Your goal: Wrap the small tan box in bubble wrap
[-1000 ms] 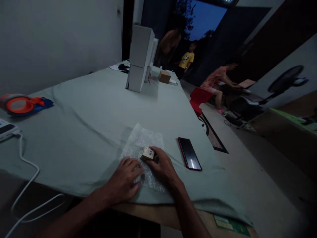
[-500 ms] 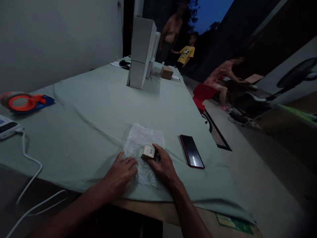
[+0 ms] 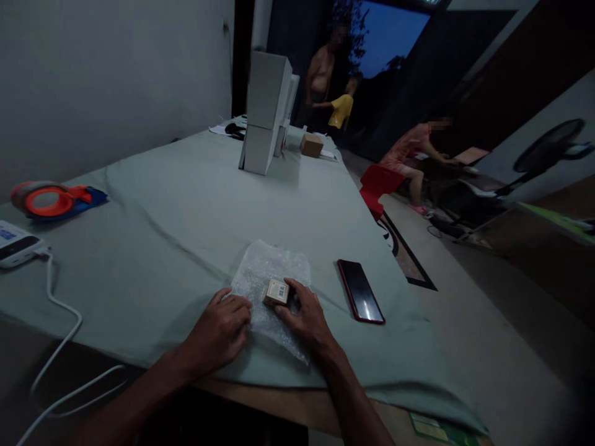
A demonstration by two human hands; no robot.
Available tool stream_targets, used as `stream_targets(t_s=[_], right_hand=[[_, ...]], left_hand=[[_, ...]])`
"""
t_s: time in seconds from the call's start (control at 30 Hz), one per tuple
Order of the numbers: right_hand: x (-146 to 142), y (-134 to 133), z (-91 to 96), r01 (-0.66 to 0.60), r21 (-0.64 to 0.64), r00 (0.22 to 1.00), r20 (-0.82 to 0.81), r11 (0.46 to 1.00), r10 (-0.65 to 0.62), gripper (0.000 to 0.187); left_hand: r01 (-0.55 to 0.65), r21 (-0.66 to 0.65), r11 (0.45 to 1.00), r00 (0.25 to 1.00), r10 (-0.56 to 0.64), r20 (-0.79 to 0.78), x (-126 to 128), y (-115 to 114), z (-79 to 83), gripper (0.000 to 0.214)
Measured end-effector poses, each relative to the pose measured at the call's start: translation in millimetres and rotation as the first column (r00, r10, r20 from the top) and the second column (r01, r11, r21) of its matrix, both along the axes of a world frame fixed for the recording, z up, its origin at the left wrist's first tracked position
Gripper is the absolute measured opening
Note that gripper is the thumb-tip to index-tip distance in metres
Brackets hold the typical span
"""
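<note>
A sheet of clear bubble wrap (image 3: 264, 263) lies on the cloth-covered table near its front edge. On the sheet is a small cream-coloured box (image 3: 277, 291) with a barcode label facing up. My right hand (image 3: 309, 319) grips the box from the right, thumb on the near side and fingers at the far side. At the left edge of the sheet, my left hand (image 3: 223, 328) is closed with curled fingers on the bubble wrap; its fingertips are partly hidden. A dark phone with a red edge (image 3: 360, 291) lies to the right of my right hand.
A tape dispenser (image 3: 60, 201) and a white device (image 3: 18, 243) with a cable lie at the left. Tall white boxes (image 3: 267, 93) and a brown carton (image 3: 311, 145) stand farther back. Several people are beyond the table, one by a red chair (image 3: 379, 186).
The camera view has tilted up slightly. The small box, still in my right hand, is turned and shifted slightly left. My left hand's fingers have drawn in at the sheet's edge.
</note>
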State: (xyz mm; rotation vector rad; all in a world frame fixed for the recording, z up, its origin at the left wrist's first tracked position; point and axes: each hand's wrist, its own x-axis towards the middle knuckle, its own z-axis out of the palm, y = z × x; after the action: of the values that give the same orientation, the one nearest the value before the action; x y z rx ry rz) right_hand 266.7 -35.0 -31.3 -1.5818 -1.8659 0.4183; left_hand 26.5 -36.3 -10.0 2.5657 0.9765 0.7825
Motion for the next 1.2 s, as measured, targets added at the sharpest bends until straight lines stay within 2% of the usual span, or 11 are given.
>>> stream_targets(t_s=[0.13, 0.23, 0.33, 0.4, 0.47, 0.57, 0.63, 0.77, 0.83, 1.0, 1.2], right_hand=[[0, 1, 5.9, -0.023, -0.065, 0.998, -0.067, 0.998, 0.018, 0.048], [1, 1, 12.1, -0.058, -0.123, 0.991, -0.129, 0.991, 0.042, 0.045], [7, -1, 21.9, -0.102, -0.213, 0.958, -0.284, 0.972, 0.038, 0.049], [15, -5, 30.5, -0.163, -0.246, 0.903, -0.427, 0.955, 0.044, 0.053], [23, -11, 39.0, -0.252, -0.253, 0.847, -0.525, 0.934, 0.086, 0.057], [30, -17, 46.7, -0.315, -0.282, 0.860, -0.490, 0.906, 0.146, 0.069], [29, -17, 47.4, -0.271, -0.286, 0.912, -0.381, 0.919, 0.151, 0.068], [21, -9, 44.4, -0.224, -0.142, 0.946, -0.269, 0.964, 0.180, 0.022], [19, -2, 43.5, -0.214, -0.094, 0.946, -0.266, 0.972, 0.183, 0.010], [16, 15, 37.5, -0.175, -0.142, 0.933, -0.340, 0.974, 0.119, 0.011], [8, 12, 25.7, -0.101, -0.186, 0.882, -0.472, 0.977, 0.002, 0.016]], left_hand=[[-0.043, 0.012, 0.999, 0.994, 0.042, 0.098, 10, 0, 3.4, 0.017], [-0.124, -0.009, 0.992, 0.970, 0.123, 0.208, 24, 7, 5.7, 0.013], [-0.207, -0.080, 0.975, 0.940, 0.221, 0.260, 35, 17, 6.4, 0.016], [-0.216, -0.131, 0.968, 0.939, 0.242, 0.243, 37, 20, 6.7, 0.025], [-0.183, -0.130, 0.974, 0.960, 0.206, 0.191, 34, 18, 7.9, 0.041], [-0.127, -0.055, 0.990, 0.988, 0.131, 0.078, 29, 10, 10.7, 0.059], [-0.139, -0.029, 0.990, 0.990, 0.140, 0.021, 29, 7, 11.4, 0.054], [-0.196, -0.032, 0.980, 0.980, 0.197, 0.013, 39, 15, 8.6, 0.023], [-0.196, -0.039, 0.980, 0.979, 0.198, 0.053, 45, 24, 6.7, 0.011], [-0.197, -0.103, 0.975, 0.963, 0.212, 0.167, 57, 41, 2.4, 0.008], [-0.152, -0.418, 0.896, 0.912, 0.289, 0.289, 60, 47, 0.4, 0.012]])
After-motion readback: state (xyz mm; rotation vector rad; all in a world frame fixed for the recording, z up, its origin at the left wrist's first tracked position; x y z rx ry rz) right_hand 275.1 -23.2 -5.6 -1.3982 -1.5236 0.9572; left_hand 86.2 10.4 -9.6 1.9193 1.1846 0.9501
